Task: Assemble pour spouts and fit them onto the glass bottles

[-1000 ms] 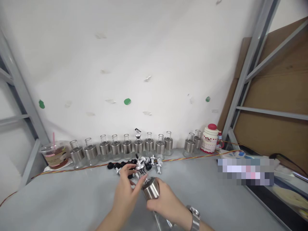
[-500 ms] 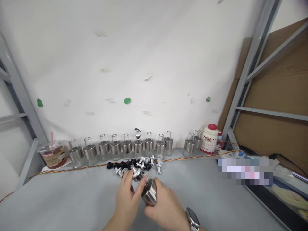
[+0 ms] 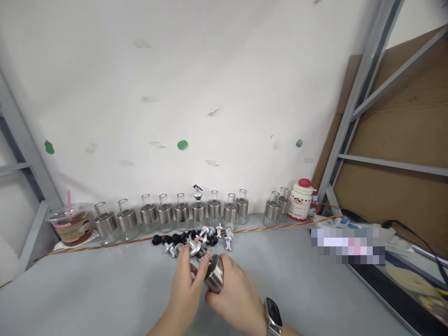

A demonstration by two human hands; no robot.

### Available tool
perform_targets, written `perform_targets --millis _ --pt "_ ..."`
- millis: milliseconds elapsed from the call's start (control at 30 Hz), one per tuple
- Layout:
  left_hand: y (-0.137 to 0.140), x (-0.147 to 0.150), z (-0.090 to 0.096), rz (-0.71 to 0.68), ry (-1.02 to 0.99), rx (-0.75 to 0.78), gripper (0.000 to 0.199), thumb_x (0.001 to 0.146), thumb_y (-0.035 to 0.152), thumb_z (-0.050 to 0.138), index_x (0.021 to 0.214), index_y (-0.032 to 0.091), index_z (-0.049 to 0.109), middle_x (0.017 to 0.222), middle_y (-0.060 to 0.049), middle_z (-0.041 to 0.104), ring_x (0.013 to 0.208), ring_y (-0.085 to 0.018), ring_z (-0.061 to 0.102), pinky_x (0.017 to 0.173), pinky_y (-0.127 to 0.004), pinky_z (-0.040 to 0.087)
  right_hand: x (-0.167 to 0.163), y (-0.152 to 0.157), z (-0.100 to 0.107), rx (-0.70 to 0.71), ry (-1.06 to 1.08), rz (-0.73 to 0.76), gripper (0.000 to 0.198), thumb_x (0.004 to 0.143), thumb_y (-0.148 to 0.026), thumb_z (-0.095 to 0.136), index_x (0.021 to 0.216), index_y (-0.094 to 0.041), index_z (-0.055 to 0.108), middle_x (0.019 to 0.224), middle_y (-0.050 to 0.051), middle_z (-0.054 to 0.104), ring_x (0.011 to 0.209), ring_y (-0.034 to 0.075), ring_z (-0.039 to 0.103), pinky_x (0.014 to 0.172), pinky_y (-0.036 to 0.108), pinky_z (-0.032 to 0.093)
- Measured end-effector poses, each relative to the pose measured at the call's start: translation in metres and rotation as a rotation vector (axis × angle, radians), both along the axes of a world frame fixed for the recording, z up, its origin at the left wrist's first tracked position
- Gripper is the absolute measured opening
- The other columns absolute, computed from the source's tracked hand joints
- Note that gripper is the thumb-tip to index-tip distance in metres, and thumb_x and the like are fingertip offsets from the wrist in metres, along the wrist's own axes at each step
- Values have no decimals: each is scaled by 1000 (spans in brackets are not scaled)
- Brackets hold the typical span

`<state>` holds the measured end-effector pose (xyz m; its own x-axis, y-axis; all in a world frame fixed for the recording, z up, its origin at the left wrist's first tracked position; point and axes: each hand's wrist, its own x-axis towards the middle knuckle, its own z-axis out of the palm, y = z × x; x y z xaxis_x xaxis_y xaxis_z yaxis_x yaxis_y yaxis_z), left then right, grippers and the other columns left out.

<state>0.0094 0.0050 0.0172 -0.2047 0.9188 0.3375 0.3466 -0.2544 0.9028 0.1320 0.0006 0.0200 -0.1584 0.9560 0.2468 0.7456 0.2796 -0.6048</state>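
My right hand (image 3: 241, 291) is wrapped round a small glass bottle (image 3: 214, 275) with a brushed metal sleeve, tilted so its neck points up and left. At that neck, my left hand (image 3: 184, 282) has its fingers and thumb closed about a silver pour spout (image 3: 194, 247). How deep the spout sits in the neck is hidden by the fingers. Just beyond lies a heap of loose silver spout parts (image 3: 228, 241) and black stoppers (image 3: 157, 240). Along the wall stand several like bottles (image 3: 182, 212) with bare necks; one bottle (image 3: 199, 212) carries a pourer.
A drink cup (image 3: 72, 228) with a pink straw stands at the left. To the right are a white jar (image 3: 301, 203) with a red lid and a dark-edged tray-like item (image 3: 381, 294). A twisted red and yellow cord (image 3: 261, 228) runs across the grey table (image 3: 105, 289).
The view has shifted slightly. Both hands keep hold of the bottle and spout, with the bottle turned a little more upright and away. The row of bottles has not changed.
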Motion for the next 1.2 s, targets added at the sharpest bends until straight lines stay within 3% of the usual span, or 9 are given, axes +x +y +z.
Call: perform_targets --millis 233,367,433,500,633,733,867,1067,1200 --pt "9 -8 -8 -156 -210 27 51 73 35 58 117 23 36 113 -7 51 105 -23 48 89 -37 37 2 -1 -5 36 57 21 28 58 -16 55 83 -23 45 77 -1 62 65 18 58 49 23 26" --pt "9 -11 -11 -142 -178 41 51 78 39 50 124 26 29 123 -8 42 113 -24 40 90 -37 36 10 9 -1 60 306 50 30 67 -26 58 94 -24 46 84 0 63 69 17 58 56 23 36" --pt "7 -11 -10 -153 -136 36 43 83 39 40 124 28 29 124 -7 40 117 -22 36 91 -37 34 22 27 6 124 488 -12 34 70 -34 58 100 -23 44 89 1 62 76 17 58 63 24 40" --pt "6 -10 -10 -138 -77 29 39 85 38 36 123 29 30 123 -6 40 116 -21 35 91 -38 33 41 53 13 259 646 -183 46 69 -38 60 107 -21 38 95 5 59 83 19 57 72 28 42" --pt "8 -10 -14 -90 82 86 40 84 35 40 122 27 31 123 -8 37 112 -23 38 89 -40 36 83 118 19 419 682 -346 62 62 -41 64 109 -17 33 104 11 53 93 23 51 82 36 39" --pt "11 -11 -19 -72 183 148 41 83 32 42 122 25 32 122 -9 37 111 -24 39 87 -41 38 102 158 9 407 661 -359 63 55 -40 68 104 -15 37 100 11 53 93 24 50 83 37 38" --pt "14 -14 -23 -74 295 189 40 83 28 42 122 25 33 122 -9 37 114 -24 37 91 -43 37 106 186 -13 393 654 -384 63 54 -41 67 102 -13 37 99 13 52 91 24 50 81 36 39" --pt "17 -15 -26 -63 353 151 40 84 27 39 123 25 30 122 -10 35 114 -23 36 93 -45 36 107 201 -34 442 635 -439 63 60 -44 61 108 -12 36 111 16 46 102 26 44 87 37 34" --pt "19 -16 -28 -40 374 111 41 84 28 38 124 23 30 125 -10 33 116 -22 37 95 -44 35 111 201 -40 435 602 -405 60 63 -44 58 109 -10 41 107 15 52 100 25 48 86 36 35"
